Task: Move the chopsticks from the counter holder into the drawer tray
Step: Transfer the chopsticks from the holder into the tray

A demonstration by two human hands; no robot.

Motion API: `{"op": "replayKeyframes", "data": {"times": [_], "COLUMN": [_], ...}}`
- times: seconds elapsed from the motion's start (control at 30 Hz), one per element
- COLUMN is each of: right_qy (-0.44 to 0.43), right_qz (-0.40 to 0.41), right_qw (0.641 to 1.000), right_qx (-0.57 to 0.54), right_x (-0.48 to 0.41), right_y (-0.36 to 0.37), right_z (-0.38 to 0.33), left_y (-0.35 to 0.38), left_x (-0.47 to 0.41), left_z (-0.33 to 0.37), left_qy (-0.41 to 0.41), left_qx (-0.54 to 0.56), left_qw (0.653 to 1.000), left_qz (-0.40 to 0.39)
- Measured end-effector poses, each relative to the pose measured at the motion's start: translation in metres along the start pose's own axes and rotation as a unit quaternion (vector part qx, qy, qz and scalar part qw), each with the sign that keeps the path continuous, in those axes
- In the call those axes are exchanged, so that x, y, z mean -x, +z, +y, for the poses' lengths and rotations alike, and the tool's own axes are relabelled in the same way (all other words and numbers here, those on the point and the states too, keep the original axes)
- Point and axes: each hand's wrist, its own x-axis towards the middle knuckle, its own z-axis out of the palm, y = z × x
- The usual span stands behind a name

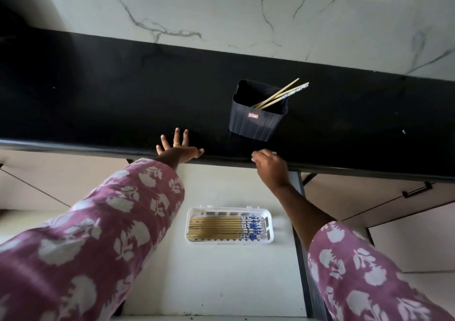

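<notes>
Sleeves flank tray; red label on holder illegible

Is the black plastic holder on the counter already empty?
Not empty: a few wooden chopsticks lean inside the black plastic holder, tips over its right rim.

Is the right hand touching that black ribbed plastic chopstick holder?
Apart. The head view shows black counter between the right hand and the black ribbed plastic holder.
</notes>
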Motion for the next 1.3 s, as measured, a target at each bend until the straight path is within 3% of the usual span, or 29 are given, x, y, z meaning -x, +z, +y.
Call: {"op": "replayKeyframes", "data": {"times": [0.1,0.27,0.5,0.8,1.0,1.3], "right_qy": [0.016,0.166,0.410,0.463,0.511,0.500], "right_qz": [0.082,0.169,0.202,0.213,0.227,0.285], "right_qw": [0.996,0.970,0.874,0.819,0.764,0.759], "right_qx": [-0.004,-0.044,-0.167,-0.264,-0.322,-0.303], "right_x": [-0.029,-0.071,-0.129,-0.174,-0.186,-0.184], "right_y": [-0.022,-0.048,-0.062,-0.062,-0.054,-0.090], "right_z": [0.007,0.022,0.049,0.082,0.086,0.088], "left_y": [0.000,0.000,0.000,-0.001,-0.007,0.001], "left_x": [0.000,0.001,-0.003,-0.009,-0.012,-0.005], "left_z": [0.002,0.008,0.004,0.007,0.002,0.002], "left_qy": [0.003,0.003,0.008,0.009,0.005,0.011], "left_qx": [0.008,0.020,0.009,0.033,-0.001,0.012], "left_qw": [1.000,1.000,1.000,0.999,1.000,1.000], "left_qz": [-0.001,-0.005,0.003,-0.013,-0.007,0.012]}}
